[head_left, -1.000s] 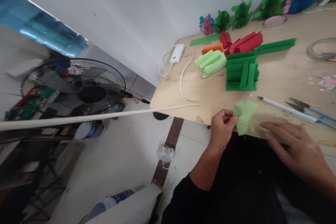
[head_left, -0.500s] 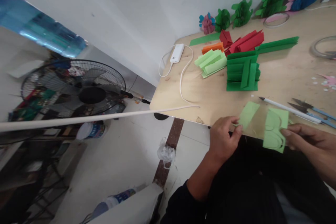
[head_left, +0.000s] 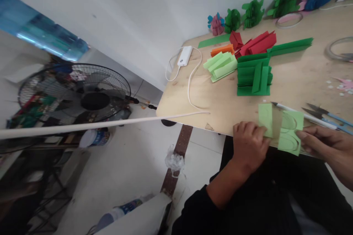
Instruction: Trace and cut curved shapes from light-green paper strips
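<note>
My left hand is closed on the lower end of a light green paper strip at the table's front edge. In my right hand, pinched between thumb and fingers, is a light green paper piece with curved outlines drawn or cut in it. The two papers are close together but apart. Behind them lie a white pen and scissors with blue-grey handles.
Folded dark green paper, light green paper, red paper and orange paper lie on the wooden table. Finished-looking paper figures line the wall. A white cable runs across the left side, near a fan.
My left hand has moved right with the strip, which now stands more upright beside the other piece. The right hand's paper has risen and tilted slightly.
</note>
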Motion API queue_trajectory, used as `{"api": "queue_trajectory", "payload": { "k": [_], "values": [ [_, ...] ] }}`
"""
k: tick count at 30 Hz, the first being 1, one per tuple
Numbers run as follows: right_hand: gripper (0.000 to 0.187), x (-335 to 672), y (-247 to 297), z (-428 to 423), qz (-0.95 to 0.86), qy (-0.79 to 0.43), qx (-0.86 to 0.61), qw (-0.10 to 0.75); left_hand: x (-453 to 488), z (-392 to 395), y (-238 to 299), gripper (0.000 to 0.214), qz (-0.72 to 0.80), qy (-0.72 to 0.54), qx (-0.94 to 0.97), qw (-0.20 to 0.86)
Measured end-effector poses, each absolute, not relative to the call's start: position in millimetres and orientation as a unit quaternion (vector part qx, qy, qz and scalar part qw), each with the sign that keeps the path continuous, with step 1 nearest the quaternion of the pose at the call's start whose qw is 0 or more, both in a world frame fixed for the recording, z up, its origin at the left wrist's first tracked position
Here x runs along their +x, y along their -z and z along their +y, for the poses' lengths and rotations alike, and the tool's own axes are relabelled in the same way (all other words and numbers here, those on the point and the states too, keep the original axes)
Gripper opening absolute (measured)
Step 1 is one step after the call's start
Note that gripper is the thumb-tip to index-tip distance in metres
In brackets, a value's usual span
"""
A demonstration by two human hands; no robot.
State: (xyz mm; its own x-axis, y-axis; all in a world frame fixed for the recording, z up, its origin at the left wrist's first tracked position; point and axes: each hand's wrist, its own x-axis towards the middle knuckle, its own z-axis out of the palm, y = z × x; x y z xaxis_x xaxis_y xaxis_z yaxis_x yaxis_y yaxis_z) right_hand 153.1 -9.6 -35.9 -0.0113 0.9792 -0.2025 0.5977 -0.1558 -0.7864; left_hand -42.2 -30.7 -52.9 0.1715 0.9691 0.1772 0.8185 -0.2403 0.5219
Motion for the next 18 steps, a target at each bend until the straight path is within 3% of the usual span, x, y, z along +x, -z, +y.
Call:
{"api": "queue_trajectory", "payload": {
  "k": [9, 14, 18],
  "values": [
    [0.046, 143, 33, -5, -0.581, -0.485, -0.612, 0.228, -62, -34, 37, 0.019, 0.597, -0.43, 0.569, 0.367],
    [0.039, 132, 29, -11, -0.56, -0.542, -0.588, 0.214, -57, -36, 34, 0.028, 0.544, -0.44, 0.368, 0.612],
    [0.042, 122, 22, -11, -0.593, -0.53, -0.568, 0.211, -52, -35, 35, 0.036, 0.515, -0.444, 0.288, 0.674]
  ]
}}
